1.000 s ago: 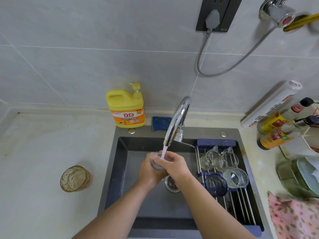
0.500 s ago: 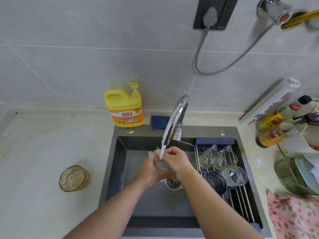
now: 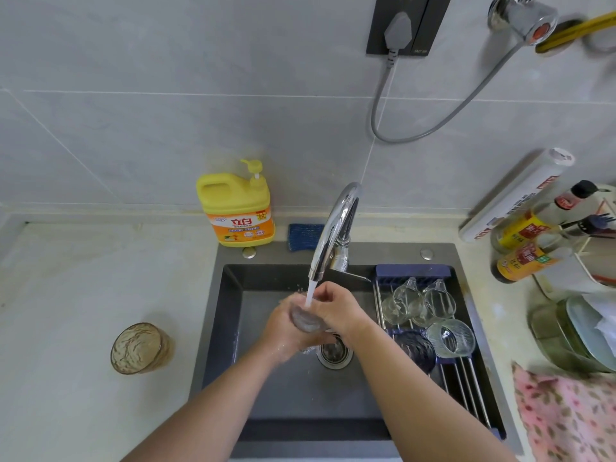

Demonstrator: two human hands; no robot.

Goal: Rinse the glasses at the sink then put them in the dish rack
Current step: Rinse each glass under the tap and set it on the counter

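- Both hands are over the sink [image 3: 230, 315], under the tap [image 3: 333, 235]. I see water [image 3: 310, 293] running in a thin white stream.
- Left hand [image 3: 283, 331]: its fingers are curled round a clear glass [image 3: 305, 320] from below and from the left, gripping it.
- Right hand [image 3: 336, 308]: its fingers are curled against the upper right side of the same glass, so it grips the glass too. I cannot make out where its fingertips lie.
- The glass is tilted and held between the two hands, above the drain [image 3: 333, 353]. The stream lands at its upper edge, where the hands meet.
- The dish rack [image 3: 466, 371] spans the right part of the sink.
- At the rack's far end, two clear glasses [image 3: 398, 303] lie side by side, touching.
- Nearer to me on the rack, a ribbed glass [image 3: 450, 338] lies on its side with its mouth toward the camera.
- A dark glass [image 3: 415, 351] sits just left of the ribbed one. I cannot tell whether the two touch.
- An amber glass [image 3: 141, 348] stands upright on the table [image 3: 83, 295] left of the sink, well apart from the hands.
- A yellow soap bottle [image 3: 238, 208] with a pump stands by the sink's back left corner, against the wall. A blue sponge [image 3: 305, 236] is just right of it, behind the tap.
- Right of the sink I see sauce bottles [image 3: 526, 258] near the wall and a pink flowered cloth [image 3: 566, 418] at the near edge.
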